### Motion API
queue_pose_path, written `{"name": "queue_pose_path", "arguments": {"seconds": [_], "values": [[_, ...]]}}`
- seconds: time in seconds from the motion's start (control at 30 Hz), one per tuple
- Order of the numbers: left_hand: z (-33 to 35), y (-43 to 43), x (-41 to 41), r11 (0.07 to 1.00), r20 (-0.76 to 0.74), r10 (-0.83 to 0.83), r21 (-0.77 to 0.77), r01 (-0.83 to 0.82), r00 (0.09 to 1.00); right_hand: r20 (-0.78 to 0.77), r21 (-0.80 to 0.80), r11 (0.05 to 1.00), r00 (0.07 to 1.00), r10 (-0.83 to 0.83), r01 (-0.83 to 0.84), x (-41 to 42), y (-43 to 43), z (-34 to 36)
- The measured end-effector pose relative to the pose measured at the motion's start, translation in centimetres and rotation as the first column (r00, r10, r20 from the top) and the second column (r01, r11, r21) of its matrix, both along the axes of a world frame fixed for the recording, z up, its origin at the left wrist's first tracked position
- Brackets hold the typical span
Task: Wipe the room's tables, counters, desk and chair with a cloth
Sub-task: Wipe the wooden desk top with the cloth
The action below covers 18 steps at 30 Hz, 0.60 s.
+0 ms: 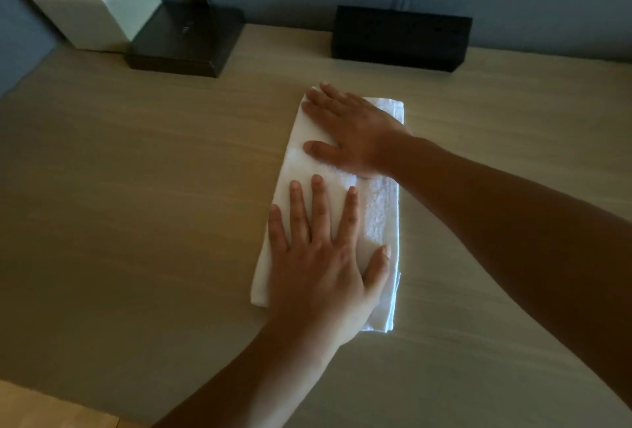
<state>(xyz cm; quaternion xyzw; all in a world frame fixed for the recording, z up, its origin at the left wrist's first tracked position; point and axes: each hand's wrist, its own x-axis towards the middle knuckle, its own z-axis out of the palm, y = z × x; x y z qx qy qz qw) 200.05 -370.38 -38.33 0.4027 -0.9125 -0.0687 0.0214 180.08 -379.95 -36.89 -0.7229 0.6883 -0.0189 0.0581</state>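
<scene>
Both hands were flat on the cloth (379, 208) when we looked, fingers straight and spread, nothing gripped, just pressing down. Left hand (318, 256) sat on the near half, its thumb out toward the right edge of the cloth. Right hand (349, 130) was on the far half, coming in from the right with the forearm crossing the table (136, 205), fingers pointing left and a bit far.

We saw the cloth was white, folded into a long strip running near to far, lying roughly mid-table, slightly right of centre. Its terry texture showed along the right side between the two hands.

Far left on the table we had a white tissue box (99, 6), touching or just beside a dark square base (184, 41) with a post going up out of view. A black block (400, 39) stood at the far edge, well apart from the cloth. Blue-grey cushions (513, 0) ran behind the table.
</scene>
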Motion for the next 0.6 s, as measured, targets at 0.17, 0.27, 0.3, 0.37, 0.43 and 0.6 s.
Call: {"name": "queue_pose_path", "arguments": {"seconds": [0.17, 0.27, 0.3, 0.37, 0.43, 0.6], "values": [[0.0, 4.9, -4.5, 0.994, -0.009, -0.107, -0.004, 0.107, 0.994, -0.106, -0.048, 0.993, 0.988, -0.116, 0.111, -4.3, 6.0, 0.3], [0.1, 7.7, -7.2, 0.988, 0.023, -0.156, 0.006, 0.156, 0.987, -0.086, -0.019, 0.986, 0.982, -0.168, 0.167, -7.2, 9.5, 0.0], [0.1, 8.6, -8.2, 0.986, 0.034, -0.168, 0.011, 0.168, 0.985, -0.073, -0.004, 0.984, 0.981, -0.178, 0.178, -8.2, 10.6, -0.2], [0.2, 10.6, -10.2, 0.982, 0.045, -0.191, 0.021, 0.19, 0.981, -0.037, 0.044, 0.982, 0.983, -0.182, 0.183, -10.2, 12.6, -0.4], [0.1, 12.6, -12.2, 0.975, 0.04, -0.221, 0.035, 0.22, 0.974, -0.002, 0.089, 0.977, 0.981, -0.193, 0.192, -12.2, 14.6, -0.4], [0.0, 17.2, -16.6, 0.953, 0.004, -0.3, 0.03, 0.3, 0.954, -0.006, 0.091, 0.939, 0.943, -0.332, 0.331, -16.9, 20.8, -0.9]]}}
